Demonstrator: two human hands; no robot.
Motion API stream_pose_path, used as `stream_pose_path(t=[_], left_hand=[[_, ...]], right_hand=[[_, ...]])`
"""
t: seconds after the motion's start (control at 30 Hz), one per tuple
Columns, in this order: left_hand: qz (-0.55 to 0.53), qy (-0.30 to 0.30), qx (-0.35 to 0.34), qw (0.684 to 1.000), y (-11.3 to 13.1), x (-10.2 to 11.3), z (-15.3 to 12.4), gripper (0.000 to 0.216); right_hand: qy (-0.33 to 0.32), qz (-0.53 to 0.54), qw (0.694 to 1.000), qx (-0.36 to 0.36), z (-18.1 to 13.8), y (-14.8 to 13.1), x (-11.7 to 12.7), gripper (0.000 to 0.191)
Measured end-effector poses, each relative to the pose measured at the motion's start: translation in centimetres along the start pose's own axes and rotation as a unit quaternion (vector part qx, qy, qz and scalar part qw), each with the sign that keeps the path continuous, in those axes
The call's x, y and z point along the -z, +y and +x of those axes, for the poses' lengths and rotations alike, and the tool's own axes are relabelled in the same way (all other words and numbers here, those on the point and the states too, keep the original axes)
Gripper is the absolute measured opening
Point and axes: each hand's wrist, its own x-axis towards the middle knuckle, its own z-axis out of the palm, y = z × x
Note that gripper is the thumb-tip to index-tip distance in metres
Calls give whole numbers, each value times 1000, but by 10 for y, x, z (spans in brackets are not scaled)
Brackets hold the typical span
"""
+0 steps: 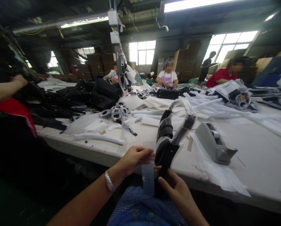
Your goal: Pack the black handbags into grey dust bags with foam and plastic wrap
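Note:
A black handbag [167,153] rests upright against the table's front edge, its handle [187,121] wrapped in clear film and arching up. My right hand [179,191] grips the bag's lower side, thumb in front. Just left of the bag, my left hand [140,158] pinches a translucent strip [148,179] that hangs down beside the bag; whether the strip touches the bag I cannot tell. A silver bracelet circles my left wrist. To the right of the bag stands a grey tape dispenser [213,142] on a thin white sheet.
The white table [260,150] carries coiled straps [117,113], white foam rolls [99,138] and a heap of black bags [102,94] at the left. A co-worker's arm [7,89] reaches in at far left. Several people work across the table, near a pole with sockets [112,18].

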Motion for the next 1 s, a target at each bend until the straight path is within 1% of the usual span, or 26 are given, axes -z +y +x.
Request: stream_pose_path(t=[0.07, 0.13, 0.23, 0.3, 0.4, 0.5, 0.57, 0.6, 0.7, 0.73, 0.8, 0.87, 0.93, 1.0], left_hand=[[-28, 14, 5, 1000, -1, 3, 1, 40], [-53, 17, 8, 998, -3, 3, 2, 39], [-82, 11, 10, 997, -7, 0, 6, 39], [-95, 8, 8, 995, -10, -2, 9, 38], [-101, 7, 0, 995, -13, -2, 11, 38], [-102, -16, -23, 994, -19, 3, 3, 49], [-76, -25, -35, 996, -27, 8, -9, 56], [-51, -17, -39, 998, -33, 10, -16, 57], [32, 43, -39, 998, -56, 19, -38, 55], [48, 57, -40, 996, -63, 22, -44, 52], [66, 62, -48, 995, -75, 26, -53, 43], [95, 67, -76, 990, -82, 28, -57, 31], [149, 92, -114, 978, -85, 29, -58, 20], [207, 126, -150, 959, -85, 29, -57, 12]], right_hand=[[-8, 28, 1000, -12, 1, 9, -10, 56], [-34, 58, 998, -15, 1, 17, -21, 56], [-54, 142, 988, -16, 4, 26, -39, 56], [-36, 185, 981, -49, 6, 31, -48, 53], [-10, 205, 971, -120, 7, 39, -55, 42], [1, 229, 961, -152, 6, 44, -57, 43], [7, 245, 955, -166, 6, 46, -57, 46], [11, 252, 952, -171, 6, 46, -58, 47], [14, 273, 945, -180, 9, 45, -60, 50], [14, 283, 941, -183, 10, 43, -60, 49], [13, 305, 933, -193, 11, 40, -62, 47], [18, 329, 921, -209, 11, 36, -64, 45], [22, 348, 910, -225, 10, 33, -65, 44], [21, 356, 904, -233, 10, 31, -66, 43]])
